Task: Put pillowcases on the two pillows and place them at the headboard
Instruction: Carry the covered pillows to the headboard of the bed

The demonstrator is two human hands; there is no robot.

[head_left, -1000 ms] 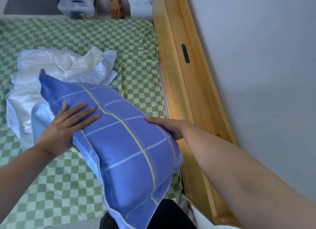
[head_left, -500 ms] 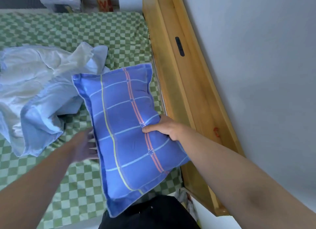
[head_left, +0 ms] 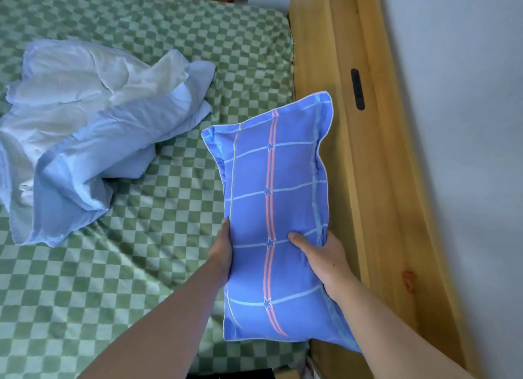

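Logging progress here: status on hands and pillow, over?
Both hands, left hand and right hand, grip the blue pillow beside the headboard. Second pillow lies apart, crumpled. Nothing blocking.

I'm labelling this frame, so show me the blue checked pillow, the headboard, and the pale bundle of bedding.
blue checked pillow [head_left: 271,209], head view, centre of its top face
headboard [head_left: 339,141], head view, wooden top
pale bedding bundle [head_left: 85,129], head view, middle
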